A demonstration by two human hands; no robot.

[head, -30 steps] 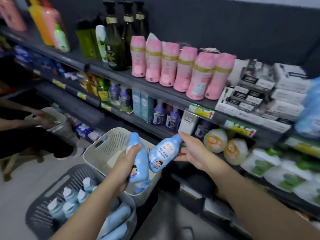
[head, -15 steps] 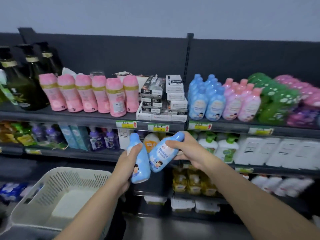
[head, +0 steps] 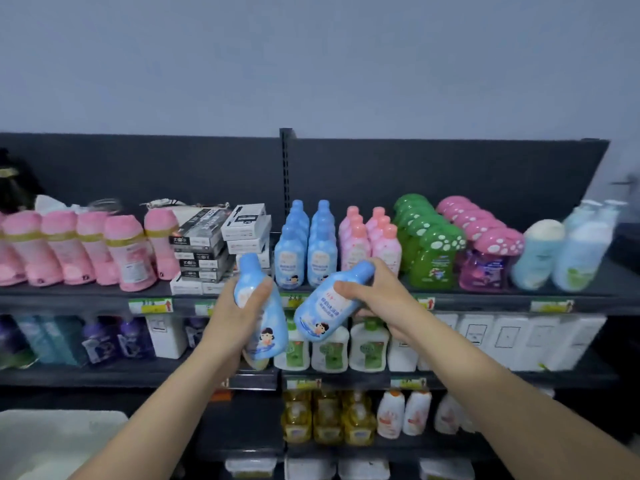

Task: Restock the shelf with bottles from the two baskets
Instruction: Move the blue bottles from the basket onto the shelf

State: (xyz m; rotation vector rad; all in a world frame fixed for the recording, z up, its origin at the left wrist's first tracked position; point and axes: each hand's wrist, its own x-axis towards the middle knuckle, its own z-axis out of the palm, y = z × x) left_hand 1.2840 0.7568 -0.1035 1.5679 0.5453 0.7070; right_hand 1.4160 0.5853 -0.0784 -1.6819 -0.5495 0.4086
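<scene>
My left hand (head: 239,311) grips a light blue bottle (head: 266,327) with a cartoon child on its label, held nearly upright. My right hand (head: 377,296) grips a second blue bottle (head: 323,311), tilted with its cap up to the right. Both bottles hang just in front of the top shelf's edge (head: 104,299). Right behind them two rows of matching blue bottles (head: 306,244) stand on that shelf. A corner of a pale basket (head: 59,441) shows at the lower left.
Pink jars (head: 83,251) and stacked boxes (head: 221,244) stand left of the blue rows; pink bottles (head: 372,240), green and pink spotted-cap bottles (head: 433,244) to the right. Lower shelves hold white-and-green pump bottles (head: 349,348) and yellow bottles (head: 325,420).
My view has swung up and right from the baskets to the shelf. Both hands have carried their blue bottles upward and closer to the top shelf's blue rows.
</scene>
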